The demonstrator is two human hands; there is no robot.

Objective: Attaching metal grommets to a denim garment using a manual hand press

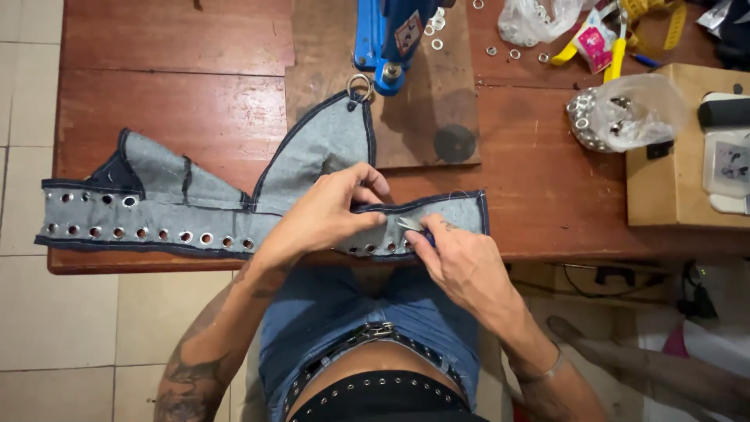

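Wooden table (195, 101) carries denim garment (203, 207) lengthwise left-right.

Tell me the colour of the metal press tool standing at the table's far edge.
Bright blue metal press tool, seen in the head view.

Denim piece (234, 203) lies on the table (156, 86), press (387, 39) behind it, eyelet bag (625, 113) right

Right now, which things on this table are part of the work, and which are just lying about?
In use:
denim piece with eyelets
left hand pressing it
right hand with small metal tool
blue press

Lying about:
bag of metal rings
loose rings
yellow tape measure
wooden box
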